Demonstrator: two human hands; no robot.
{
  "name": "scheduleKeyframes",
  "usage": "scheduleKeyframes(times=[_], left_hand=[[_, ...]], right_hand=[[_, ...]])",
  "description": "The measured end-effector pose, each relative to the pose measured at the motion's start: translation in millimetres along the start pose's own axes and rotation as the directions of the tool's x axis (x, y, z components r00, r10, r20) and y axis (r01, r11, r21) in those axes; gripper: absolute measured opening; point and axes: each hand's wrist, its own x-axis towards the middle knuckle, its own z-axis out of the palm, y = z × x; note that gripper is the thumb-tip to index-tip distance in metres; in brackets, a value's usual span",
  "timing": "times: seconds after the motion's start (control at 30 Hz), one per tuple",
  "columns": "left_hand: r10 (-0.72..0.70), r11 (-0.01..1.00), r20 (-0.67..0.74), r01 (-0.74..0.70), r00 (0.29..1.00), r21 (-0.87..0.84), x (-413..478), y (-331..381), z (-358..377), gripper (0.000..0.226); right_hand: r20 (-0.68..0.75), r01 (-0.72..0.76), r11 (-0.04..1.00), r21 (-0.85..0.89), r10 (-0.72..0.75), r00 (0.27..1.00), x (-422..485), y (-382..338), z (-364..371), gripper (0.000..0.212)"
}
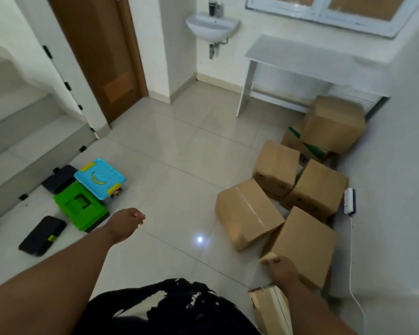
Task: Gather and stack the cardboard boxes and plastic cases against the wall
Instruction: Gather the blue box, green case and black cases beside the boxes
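Observation:
Several brown cardboard boxes lie jumbled on the floor along the right wall. The nearest box [305, 247] stands tilted, and my right hand [282, 268] grips its lower left corner. A second box [248, 213] leans beside it. Another box [271, 310] shows at the bottom edge, partly hidden by my right arm. My left hand [127, 224] hangs in the air over the floor, fingers curled, holding nothing. To the left sit a blue plastic case [99, 177], a green case [81, 207] and two black cases [42, 235] [61, 177].
Stairs [22, 146] rise on the left behind the cases. A brown door [102, 54] and a wall sink [212, 26] stand at the back. A white table [307, 56] sits by the right wall. A power strip [350, 200] with a cable lies against the wall.

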Motion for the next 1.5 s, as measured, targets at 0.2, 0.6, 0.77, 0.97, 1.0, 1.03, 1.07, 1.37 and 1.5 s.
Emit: scheduleKeyframes(times=[0.2,0.6,0.77,0.97,1.0,1.03,1.07,1.37,1.5], left_hand=[[-0.026,0.993,-0.025,0.023,0.999,-0.117,-32.9,-95.8,-76.2,0.018],[-0.386,0.777,-0.197,0.203,0.901,-0.596,-105.1,-266.3,-199.9,0.026],[-0.413,0.734,-0.187,0.204,0.891,-0.647,-117.0,-289.7,-202.3,0.019],[-0.441,0.707,-0.14,0.247,0.887,-0.663,-105.0,-302.2,-211.9,0.025],[-0.445,0.703,-0.133,0.253,0.886,-0.665,-99.2,-303.0,-215.8,0.025],[-0.449,0.703,-0.129,0.261,0.884,-0.662,-92.1,-303.9,-220.2,0.024],[-0.452,0.705,-0.126,0.267,0.883,-0.657,-84.3,-304.4,-225.7,0.023],[-0.497,0.735,-0.236,0.261,0.835,-0.626,37.9,-285.8,-312.8,0.019],[-0.501,0.764,-0.313,0.242,0.807,-0.598,81.8,-257.7,-323.9,0.014]], right_hand=[[0.04,0.098,0.995,-0.019,-0.097,0.994,-66.3,-98.3,97.6,0.023],[0.059,0.33,0.944,0.02,-0.33,0.942,-153.0,-264.7,208.5,0.013],[0.088,0.381,0.924,-0.016,-0.378,0.922,-156.4,-312.7,235.7,0.014],[0.16,0.423,0.902,-0.081,-0.407,0.899,-140.7,-352.4,271.2,0.014],[0.179,0.435,0.895,-0.099,-0.414,0.892,-134.1,-360.8,275.7,0.014],[0.197,0.446,0.888,-0.114,-0.419,0.886,-126.7,-370.5,279.4,0.014],[0.213,0.458,0.88,-0.124,-0.427,0.879,-117.8,-381.3,282.3,0.013],[0.164,0.554,0.825,-0.111,-0.535,0.829,-19.8,-556.7,270.9,0.017],[0.184,0.567,0.82,-0.082,-0.546,0.817,3.4,-612.2,272.2,0.014]])
